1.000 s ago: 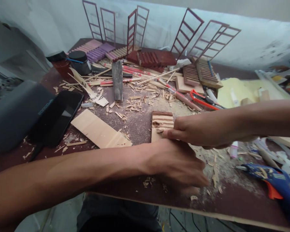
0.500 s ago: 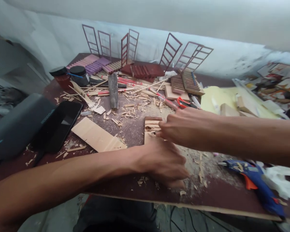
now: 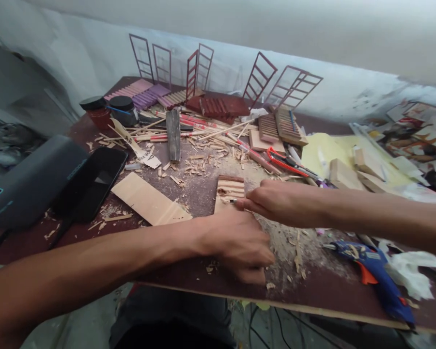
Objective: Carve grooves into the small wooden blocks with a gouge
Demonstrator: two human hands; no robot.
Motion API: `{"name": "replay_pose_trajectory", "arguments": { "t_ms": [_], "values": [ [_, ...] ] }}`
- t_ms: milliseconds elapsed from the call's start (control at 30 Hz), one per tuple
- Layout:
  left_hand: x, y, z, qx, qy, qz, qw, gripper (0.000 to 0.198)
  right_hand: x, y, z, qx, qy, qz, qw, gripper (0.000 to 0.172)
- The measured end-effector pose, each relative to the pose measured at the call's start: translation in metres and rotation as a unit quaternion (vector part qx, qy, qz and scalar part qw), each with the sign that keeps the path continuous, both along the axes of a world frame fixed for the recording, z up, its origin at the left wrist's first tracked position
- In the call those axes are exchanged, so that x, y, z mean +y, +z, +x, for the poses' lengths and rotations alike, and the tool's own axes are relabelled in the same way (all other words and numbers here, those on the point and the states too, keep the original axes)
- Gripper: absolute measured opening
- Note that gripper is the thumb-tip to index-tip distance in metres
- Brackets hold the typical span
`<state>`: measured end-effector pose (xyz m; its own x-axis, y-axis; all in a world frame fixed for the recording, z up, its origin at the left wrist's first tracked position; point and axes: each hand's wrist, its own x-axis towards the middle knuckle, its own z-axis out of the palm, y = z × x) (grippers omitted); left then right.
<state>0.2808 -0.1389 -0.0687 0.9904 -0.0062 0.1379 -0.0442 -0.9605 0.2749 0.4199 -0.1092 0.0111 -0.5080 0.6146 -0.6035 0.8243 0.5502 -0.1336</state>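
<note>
A small wooden board [image 3: 232, 185] with raised strips across it and a dark brown far edge lies on the table. My left hand [image 3: 241, 245] is closed over its near end, which the hand hides. My right hand [image 3: 267, 201] is closed around a small tool with a short metal tip [image 3: 233, 200], the rest hidden in the fingers; its kind cannot be made out. That tip meets the strips near a rough, dark hole. To the left lies a plain flat wooden board [image 3: 150, 199].
Wood shavings [image 3: 194, 167] litter the tabletop. A blue glue gun [image 3: 376, 276] lies at right, an orange-handled cutter [image 3: 285, 162] beyond my right hand. A phone [image 3: 94, 182], a dark grey box [image 3: 32, 179], sticks, lidded jars [image 3: 121, 110] and small ladder frames [image 3: 259, 77] surround the work.
My right hand has shifted slightly down and right, so the tool's metal tip now shows. My left hand stays over the board's near end. The view has tilted a little.
</note>
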Motion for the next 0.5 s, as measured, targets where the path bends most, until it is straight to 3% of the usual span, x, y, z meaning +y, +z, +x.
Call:
{"name": "replay_pose_trajectory", "arguments": {
  "t_ms": [100,167,233,300,400,433,500],
  "values": [
    [0.002,-0.004,0.002,-0.016,-0.005,0.003,1.0,0.036,-0.005,0.008,-0.01,-0.114,0.107,0.127,0.98,0.026],
    [0.003,-0.006,0.004,-0.02,-0.012,0.002,1.0,0.036,-0.007,0.01,-0.013,-0.138,0.112,0.131,0.975,0.024],
    [0.005,-0.007,0.004,-0.008,-0.023,-0.01,1.0,0.035,-0.007,0.007,-0.013,-0.093,0.049,0.071,0.992,0.035],
    [0.005,-0.007,0.004,-0.007,-0.033,-0.022,0.999,0.032,-0.004,0.003,-0.012,-0.032,-0.059,-0.023,0.998,0.047],
    [0.006,-0.005,0.004,-0.016,-0.035,-0.029,0.999,0.03,0.003,0.001,-0.013,-0.022,-0.246,-0.19,0.95,0.053],
    [0.006,-0.004,0.003,-0.011,-0.037,-0.03,0.999,0.031,0.005,0.001,-0.015,-0.031,-0.262,-0.21,0.941,0.053],
    [0.006,-0.004,0.003,-0.003,-0.045,-0.029,0.999,0.031,0.01,0.003,-0.017,-0.026,-0.208,-0.151,0.966,0.054]
  ]
}}
